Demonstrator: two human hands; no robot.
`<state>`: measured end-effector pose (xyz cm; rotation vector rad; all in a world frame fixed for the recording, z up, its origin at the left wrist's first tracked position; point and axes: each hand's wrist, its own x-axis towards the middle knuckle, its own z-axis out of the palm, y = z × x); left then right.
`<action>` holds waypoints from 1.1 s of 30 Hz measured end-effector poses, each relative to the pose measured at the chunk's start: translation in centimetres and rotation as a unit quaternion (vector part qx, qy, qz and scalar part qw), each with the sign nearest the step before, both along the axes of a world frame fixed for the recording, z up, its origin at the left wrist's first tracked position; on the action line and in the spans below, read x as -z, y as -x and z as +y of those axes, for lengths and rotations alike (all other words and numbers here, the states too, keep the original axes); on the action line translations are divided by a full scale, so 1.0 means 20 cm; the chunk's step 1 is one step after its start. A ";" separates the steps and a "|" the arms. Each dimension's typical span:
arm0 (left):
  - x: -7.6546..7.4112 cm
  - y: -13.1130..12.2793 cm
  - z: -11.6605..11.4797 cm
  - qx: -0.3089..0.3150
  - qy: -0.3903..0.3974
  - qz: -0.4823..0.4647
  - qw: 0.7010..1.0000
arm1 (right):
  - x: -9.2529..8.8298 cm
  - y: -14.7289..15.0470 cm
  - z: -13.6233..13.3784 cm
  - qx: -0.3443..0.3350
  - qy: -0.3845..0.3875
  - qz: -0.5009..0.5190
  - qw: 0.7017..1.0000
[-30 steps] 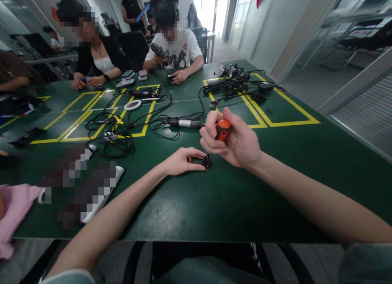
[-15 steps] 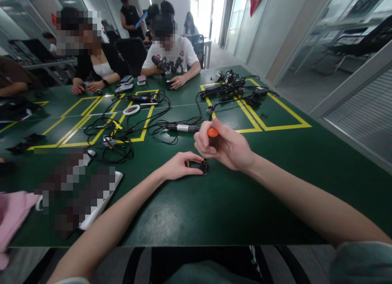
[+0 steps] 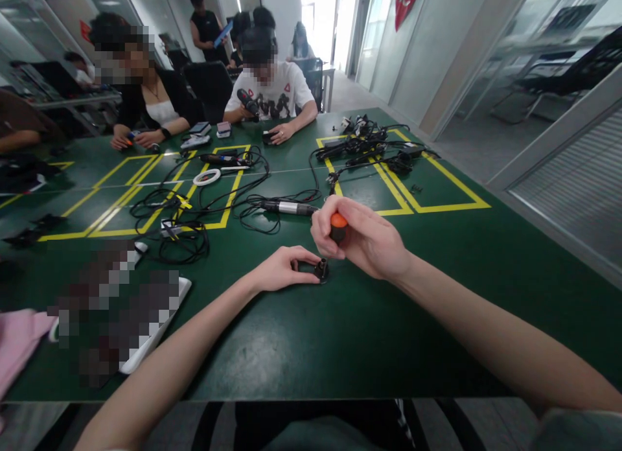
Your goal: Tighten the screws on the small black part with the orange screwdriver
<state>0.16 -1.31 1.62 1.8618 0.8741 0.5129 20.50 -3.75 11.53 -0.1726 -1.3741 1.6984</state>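
Observation:
Low over the green table, my left hand [image 3: 282, 268] pinches a small black part [image 3: 321, 269] between thumb and fingers. A short hollow post stands up from that part, and its base rests on the tabletop. Just above and to the right, my right hand [image 3: 367, 240] is wrapped round a screwdriver [image 3: 339, 225]. Its black handle has an orange end turned up towards me; the shaft is hidden by my hand. My two hands are close together but apart.
Beyond my hands lie a silver-and-black electric screwdriver [image 3: 291, 208], tangled black cables [image 3: 182, 240] and a cable heap [image 3: 359, 143]. A white tape ring [image 3: 207, 177] is further left. Blurred-out flat items with a white edge [image 3: 158, 334] lie near my left forearm. Co-workers [image 3: 272, 94] sit opposite.
The view has shifted slightly. My right hand has turned a little around the screwdriver, showing more of its orange end. My left hand still pinches the black part.

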 end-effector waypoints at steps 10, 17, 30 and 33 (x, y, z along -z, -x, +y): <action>0.00 -0.01 0.00 -0.019 -0.001 0.009 1.000 | 0.02 0.01 -0.01 0.015 -0.023 0.019 0.999; 0.01 -0.01 0.00 -0.010 -0.007 0.019 1.000 | 0.01 0.01 0.01 0.045 0.005 0.006 0.999; 0.01 -0.02 0.03 -0.005 -0.004 0.005 1.000 | 0.02 0.04 0.00 0.058 -0.024 -0.025 0.998; 0.01 -0.02 0.03 -0.005 -0.008 0.009 1.000 | 0.02 0.05 0.00 0.044 -0.008 -0.037 0.998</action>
